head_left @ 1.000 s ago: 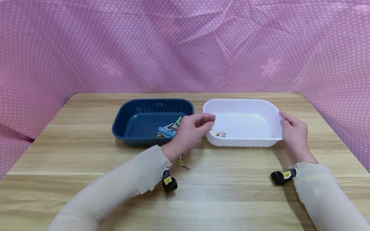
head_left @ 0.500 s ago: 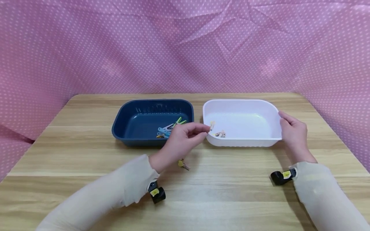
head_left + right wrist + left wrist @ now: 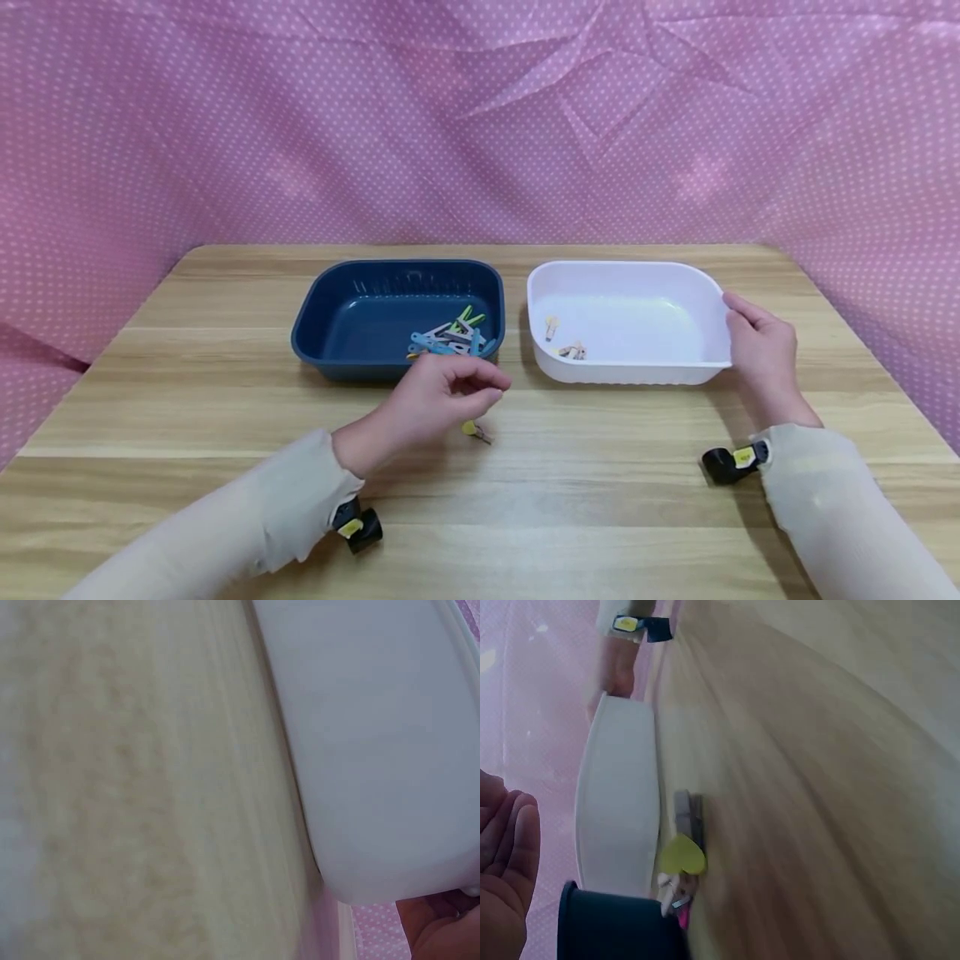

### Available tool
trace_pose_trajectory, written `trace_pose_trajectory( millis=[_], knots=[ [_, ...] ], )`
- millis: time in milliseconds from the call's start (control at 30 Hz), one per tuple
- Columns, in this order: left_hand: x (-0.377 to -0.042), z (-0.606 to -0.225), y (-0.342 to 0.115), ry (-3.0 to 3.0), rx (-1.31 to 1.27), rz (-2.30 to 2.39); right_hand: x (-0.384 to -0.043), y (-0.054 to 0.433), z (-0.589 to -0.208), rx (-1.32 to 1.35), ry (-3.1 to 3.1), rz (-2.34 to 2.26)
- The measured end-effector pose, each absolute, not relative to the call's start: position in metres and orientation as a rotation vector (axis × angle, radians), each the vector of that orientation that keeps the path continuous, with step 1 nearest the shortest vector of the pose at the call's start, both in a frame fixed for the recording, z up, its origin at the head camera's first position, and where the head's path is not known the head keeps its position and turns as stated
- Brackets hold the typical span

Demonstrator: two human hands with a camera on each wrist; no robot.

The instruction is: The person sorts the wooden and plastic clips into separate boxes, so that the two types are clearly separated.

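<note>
My left hand point(image 3: 442, 396) hovers over the table by the front right corner of the dark blue basin point(image 3: 360, 367), fingers loosely bent around nothing. Just beneath it lies a wooden clothespin with a yellow heart point(image 3: 682, 855). Behind that, the left wrist view shows another small clip point(image 3: 667, 891) with white and pink parts, partly hidden by the blue basin. My right hand point(image 3: 765, 354) grips the right end of the white basin point(image 3: 633, 373), thumb at the rim. Several small wooden clothespins point(image 3: 573, 351) lie in its front left corner, and one with a yellow top point(image 3: 551, 327) is behind them.
Several plastic clothespins point(image 3: 450, 337), blue, grey and green, are heaped in the blue basin's right front part. A narrow gap separates the two basins on the wooden table point(image 3: 570, 492). Pink dotted cloth point(image 3: 480, 125) hangs behind and at the sides.
My left hand has drawn back from the white basin's left rim, leftward and toward me. A yellow-topped clothespin now shows inside that basin. The right hand has stayed put.
</note>
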State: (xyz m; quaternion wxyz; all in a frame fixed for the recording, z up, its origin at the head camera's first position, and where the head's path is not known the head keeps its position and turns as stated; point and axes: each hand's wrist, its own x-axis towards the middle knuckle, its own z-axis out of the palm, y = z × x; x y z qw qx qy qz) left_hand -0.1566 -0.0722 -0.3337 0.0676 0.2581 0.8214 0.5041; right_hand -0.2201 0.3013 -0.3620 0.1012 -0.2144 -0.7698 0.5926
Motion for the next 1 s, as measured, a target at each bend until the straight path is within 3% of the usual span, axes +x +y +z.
trace_pose_trajectory(
  millis=[1000],
  knots=[
    [-0.168, -0.358, -0.096, 2.534, 0.883, 1.06, -0.22, 0.3, -0.361, -0.634, -2.264, 1.729]
  ],
)
